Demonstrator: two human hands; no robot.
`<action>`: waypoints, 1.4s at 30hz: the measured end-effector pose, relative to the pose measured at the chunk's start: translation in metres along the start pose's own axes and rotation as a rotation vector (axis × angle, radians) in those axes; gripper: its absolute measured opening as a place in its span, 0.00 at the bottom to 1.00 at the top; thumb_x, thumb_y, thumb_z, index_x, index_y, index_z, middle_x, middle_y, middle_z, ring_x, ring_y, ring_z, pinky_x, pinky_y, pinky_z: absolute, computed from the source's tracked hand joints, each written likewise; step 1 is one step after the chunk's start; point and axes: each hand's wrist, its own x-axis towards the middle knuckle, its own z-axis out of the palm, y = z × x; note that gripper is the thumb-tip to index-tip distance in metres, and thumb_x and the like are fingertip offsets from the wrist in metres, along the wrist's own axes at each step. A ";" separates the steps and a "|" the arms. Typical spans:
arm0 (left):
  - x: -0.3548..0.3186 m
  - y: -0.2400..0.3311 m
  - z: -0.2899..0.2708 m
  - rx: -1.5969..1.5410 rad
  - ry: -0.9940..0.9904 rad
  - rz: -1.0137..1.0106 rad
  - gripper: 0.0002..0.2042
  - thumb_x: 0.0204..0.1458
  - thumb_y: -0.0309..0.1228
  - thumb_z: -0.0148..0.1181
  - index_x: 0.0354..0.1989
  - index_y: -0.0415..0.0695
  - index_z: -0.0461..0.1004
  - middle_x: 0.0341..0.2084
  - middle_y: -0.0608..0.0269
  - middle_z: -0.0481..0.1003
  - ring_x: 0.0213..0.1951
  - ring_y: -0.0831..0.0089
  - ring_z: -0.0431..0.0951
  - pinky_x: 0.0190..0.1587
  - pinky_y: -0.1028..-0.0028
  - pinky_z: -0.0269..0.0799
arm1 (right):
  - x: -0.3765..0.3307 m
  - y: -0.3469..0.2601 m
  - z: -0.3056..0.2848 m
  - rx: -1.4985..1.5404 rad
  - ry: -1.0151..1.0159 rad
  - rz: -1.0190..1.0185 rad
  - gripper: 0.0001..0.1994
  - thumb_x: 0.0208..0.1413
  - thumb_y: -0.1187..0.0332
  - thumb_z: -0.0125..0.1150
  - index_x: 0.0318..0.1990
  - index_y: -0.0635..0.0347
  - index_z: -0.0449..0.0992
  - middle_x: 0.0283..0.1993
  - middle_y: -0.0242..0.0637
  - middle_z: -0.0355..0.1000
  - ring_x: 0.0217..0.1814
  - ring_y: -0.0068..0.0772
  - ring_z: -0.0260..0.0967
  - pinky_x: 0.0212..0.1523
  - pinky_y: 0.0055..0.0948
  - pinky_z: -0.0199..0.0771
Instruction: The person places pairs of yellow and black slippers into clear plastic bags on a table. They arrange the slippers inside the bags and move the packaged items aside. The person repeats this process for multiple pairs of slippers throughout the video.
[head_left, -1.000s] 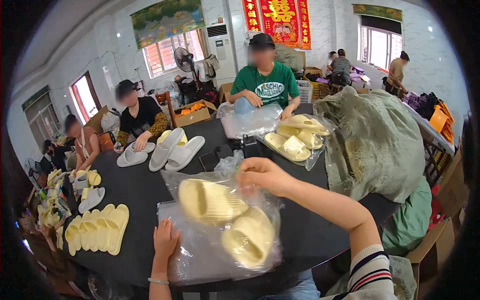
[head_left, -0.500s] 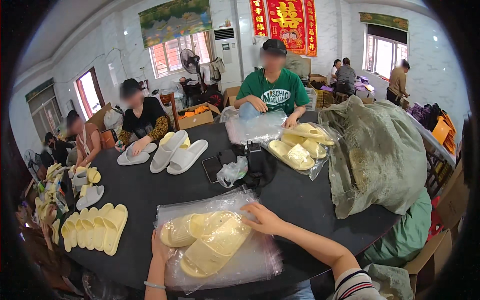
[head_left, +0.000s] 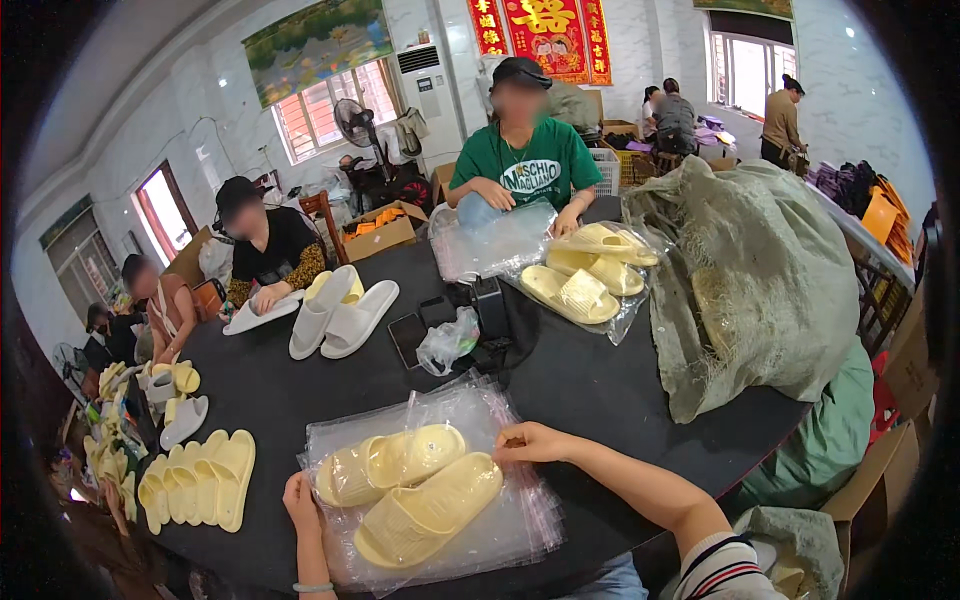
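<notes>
A pair of pale yellow slippers lies inside a clear plastic bag in front of me. The bag rests on a stack of similar clear bags. My right hand pinches the bag's edge by the toe of the nearer slipper. At the opposite side, the curled fingers of my left hand grip the bag's left edge. The two slippers lie side by side, slanting across the bag, and are seen through the shiny film.
On the black table stand a row of yellow slippers at left, grey slippers, phones, and a crumpled bag. A large woven sack bulges at right. Across sits a person in green beside bagged yellow slippers.
The two slippers now lie flatter and more side by side in the bag. My right hand has gone from spread over the bag to pinching its edge. The view has shifted slightly.
</notes>
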 end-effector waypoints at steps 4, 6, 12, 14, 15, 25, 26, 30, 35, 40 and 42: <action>0.001 0.010 -0.002 0.033 0.020 -0.099 0.08 0.60 0.29 0.54 0.37 0.36 0.76 0.30 0.68 0.74 0.32 0.82 0.70 0.36 0.79 0.65 | -0.002 -0.010 0.003 0.037 0.032 -0.005 0.09 0.60 0.64 0.61 0.36 0.61 0.77 0.33 0.25 0.74 0.34 0.13 0.67 0.38 0.19 0.67; 0.000 0.004 0.003 0.058 0.049 -0.043 0.07 0.59 0.29 0.55 0.36 0.37 0.76 0.27 0.70 0.74 0.30 0.84 0.69 0.32 0.81 0.63 | -0.003 -0.015 -0.002 0.014 0.016 0.060 0.09 0.59 0.64 0.61 0.36 0.62 0.78 0.33 0.24 0.74 0.35 0.13 0.67 0.39 0.19 0.67; 0.003 -0.008 -0.003 0.077 -0.059 -0.056 0.03 0.57 0.25 0.57 0.33 0.40 0.74 0.24 0.72 0.73 0.25 0.84 0.69 0.31 0.83 0.65 | -0.017 -0.034 -0.017 0.002 -0.183 0.020 0.07 0.58 0.68 0.62 0.36 0.62 0.80 0.34 0.24 0.74 0.38 0.13 0.67 0.42 0.20 0.67; 0.003 -0.004 -0.004 0.114 -0.059 -0.044 0.03 0.57 0.25 0.57 0.33 0.40 0.74 0.24 0.72 0.73 0.25 0.85 0.70 0.29 0.83 0.64 | -0.021 -0.049 -0.021 -0.061 -0.306 -0.075 0.06 0.56 0.70 0.64 0.35 0.64 0.80 0.37 0.30 0.75 0.42 0.21 0.69 0.44 0.24 0.68; 0.002 -0.003 -0.002 0.130 -0.062 -0.040 0.03 0.57 0.24 0.56 0.33 0.40 0.74 0.23 0.71 0.74 0.25 0.86 0.70 0.29 0.83 0.64 | -0.024 -0.058 -0.022 -0.092 -0.365 -0.098 0.06 0.55 0.70 0.65 0.35 0.64 0.80 0.38 0.33 0.75 0.43 0.24 0.70 0.46 0.26 0.69; 0.003 -0.009 -0.004 0.097 -0.040 -0.042 0.05 0.59 0.27 0.56 0.32 0.39 0.74 0.22 0.71 0.73 0.25 0.86 0.69 0.28 0.83 0.63 | -0.028 -0.051 -0.018 -0.075 -0.717 0.107 0.12 0.59 0.68 0.61 0.45 0.66 0.78 0.44 0.38 0.77 0.45 0.26 0.73 0.48 0.26 0.72; 0.005 -0.011 -0.007 0.089 -0.028 -0.056 0.06 0.59 0.28 0.56 0.33 0.39 0.74 0.23 0.71 0.73 0.26 0.85 0.69 0.29 0.83 0.64 | -0.029 -0.053 -0.015 -0.023 -0.684 0.125 0.13 0.60 0.66 0.59 0.47 0.65 0.77 0.45 0.38 0.77 0.45 0.27 0.73 0.48 0.26 0.72; 0.001 -0.001 -0.002 0.045 -0.022 -0.036 0.07 0.60 0.30 0.54 0.36 0.38 0.74 0.27 0.69 0.74 0.29 0.83 0.72 0.33 0.81 0.67 | -0.026 -0.058 0.003 -0.099 -0.405 0.122 0.16 0.63 0.61 0.56 0.52 0.63 0.75 0.41 0.38 0.77 0.44 0.26 0.73 0.45 0.26 0.73; -0.001 0.007 0.005 0.071 0.004 -0.051 0.07 0.60 0.30 0.55 0.38 0.38 0.74 0.28 0.68 0.75 0.30 0.83 0.72 0.34 0.81 0.67 | -0.015 -0.059 0.020 -0.146 -0.226 0.176 0.20 0.66 0.54 0.49 0.49 0.63 0.77 0.36 0.31 0.76 0.36 0.19 0.71 0.36 0.22 0.70; 0.001 0.003 0.000 0.169 -0.022 -0.061 0.07 0.60 0.29 0.54 0.36 0.37 0.74 0.25 0.70 0.73 0.28 0.85 0.69 0.32 0.82 0.65 | -0.017 -0.056 0.029 0.042 -0.226 0.017 0.21 0.67 0.55 0.45 0.47 0.64 0.78 0.37 0.31 0.76 0.35 0.18 0.69 0.35 0.21 0.68; 0.000 0.006 0.001 0.174 -0.036 -0.051 0.07 0.60 0.28 0.54 0.35 0.36 0.74 0.24 0.71 0.72 0.27 0.85 0.68 0.31 0.82 0.64 | -0.018 -0.064 0.028 0.070 -0.242 -0.013 0.21 0.68 0.55 0.45 0.46 0.64 0.78 0.39 0.31 0.76 0.37 0.19 0.68 0.36 0.21 0.67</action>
